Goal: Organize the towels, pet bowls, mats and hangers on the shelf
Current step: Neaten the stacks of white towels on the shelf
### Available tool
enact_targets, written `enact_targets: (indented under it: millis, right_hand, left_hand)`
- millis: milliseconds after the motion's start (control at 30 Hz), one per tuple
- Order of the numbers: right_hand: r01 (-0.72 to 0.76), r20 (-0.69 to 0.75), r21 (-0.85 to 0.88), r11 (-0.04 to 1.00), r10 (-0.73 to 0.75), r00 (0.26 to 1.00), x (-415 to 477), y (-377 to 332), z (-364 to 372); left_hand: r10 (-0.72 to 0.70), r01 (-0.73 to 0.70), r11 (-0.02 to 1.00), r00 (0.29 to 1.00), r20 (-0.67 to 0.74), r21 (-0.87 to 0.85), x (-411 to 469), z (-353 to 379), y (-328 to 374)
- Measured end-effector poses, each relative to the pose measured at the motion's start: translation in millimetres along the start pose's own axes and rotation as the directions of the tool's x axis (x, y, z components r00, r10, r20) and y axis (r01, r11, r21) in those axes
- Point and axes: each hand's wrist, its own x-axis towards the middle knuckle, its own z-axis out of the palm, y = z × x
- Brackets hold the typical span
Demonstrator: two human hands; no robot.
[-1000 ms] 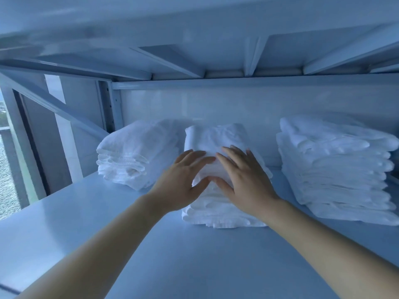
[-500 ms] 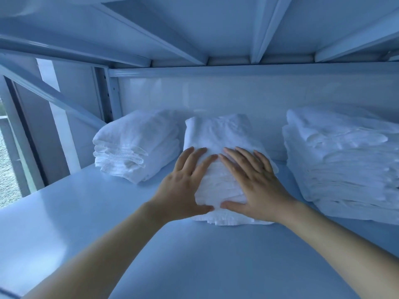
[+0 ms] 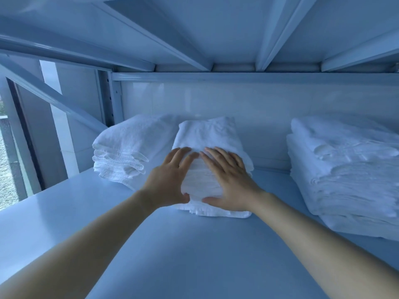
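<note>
Three stacks of folded white towels sit on the pale blue shelf board (image 3: 194,255). The middle stack (image 3: 207,137) stands near the back wall. My left hand (image 3: 170,180) presses flat against its front left side, fingers straight and spread. My right hand (image 3: 228,182) lies flat on its front right side, thumb low along the bottom folds. The left stack (image 3: 129,147) touches the middle one. The right stack (image 3: 345,169) is taller and stands apart. No pet bowls, mats or hangers are in view.
The shelf above (image 3: 216,29) hangs low, with metal ribs running front to back. An upright post (image 3: 108,98) and a diagonal brace (image 3: 49,98) close the left end. A window (image 3: 6,165) shows beyond it. Bare board lies in front of the stacks.
Both hands have slid the middle towel stack further back toward the wall, beside the left stack. Their thumbs have dropped lower on its front.
</note>
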Motion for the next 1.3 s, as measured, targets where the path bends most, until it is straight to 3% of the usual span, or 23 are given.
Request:
enact_targets:
  millis: [133, 267, 333, 500, 633, 900, 1300]
  right_hand:
    - [0.045, 0.023, 0.055, 0.997, -0.047, 0.999, 6.9, 5.4, -6.1]
    - [0.027, 0.021, -0.142, 0.990, -0.024, 0.999, -9.8, 19.1, -7.4]
    - [-0.010, 0.039, -0.161, 0.987, 0.017, 0.999, -17.7, 23.9, -3.6]
    - [0.010, 0.036, -0.023, 1.000, -0.009, 0.999, -17.5, 28.4, 6.8]
    - [0.014, 0.017, 0.033, 0.999, -0.015, 1.000, -10.8, 28.0, 13.1]
    - [0.000, 0.020, 0.061, 0.998, -0.001, 1.000, 4.2, 14.0, 17.5]
    - [-0.082, 0.104, 0.035, 0.996, 0.078, 0.992, 51.1, -5.4, 38.3]
  left_hand:
    - [0.018, -0.019, 0.998, 1.000, 0.017, 0.054, 6.0, -6.9, -10.4]
    - [0.105, -0.092, 0.962, 0.994, -0.037, 0.255, 0.6, -3.3, 1.3]
    - [0.142, -0.121, 0.948, 0.988, -0.054, 0.294, 1.4, 2.1, 6.6]
    - [0.130, -0.113, 0.956, 0.990, -0.048, 0.272, 12.7, 8.9, 9.8]
    - [0.137, -0.108, 0.971, 0.982, -0.127, 0.212, 16.6, 14.0, 5.9]
    - [0.161, -0.119, 0.970, 0.968, -0.194, 0.213, 17.3, 15.3, -14.5]
    - [0.019, -0.012, 0.991, 0.998, -0.057, 0.136, 25.8, 25.9, -50.4]
